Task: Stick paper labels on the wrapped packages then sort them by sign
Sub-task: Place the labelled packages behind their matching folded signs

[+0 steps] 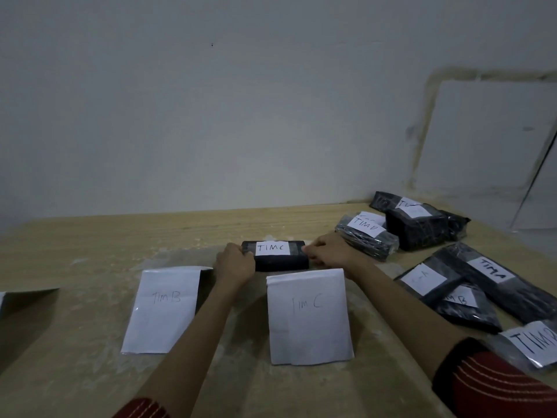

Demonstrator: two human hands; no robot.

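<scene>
A black wrapped package [280, 262] with a white label reading TIM C lies on the wooden table [105, 236], just behind the standing paper sign TIM C [309, 318]. My left hand [235, 263] grips the package's left end. At its right end my right hand [328, 251] holds it with curled fingers. A second paper sign, TIM B [162, 309], stands to the left. Several labelled black packages [482, 276] lie at the right, with labels TIM A and TIM B showing.
More labelled packages [416, 221] are stacked at the back right corner near the wall. The edge of another paper sign [27, 297] shows at the far left. A package labelled TIM [533, 342] lies at the right edge by my sleeve.
</scene>
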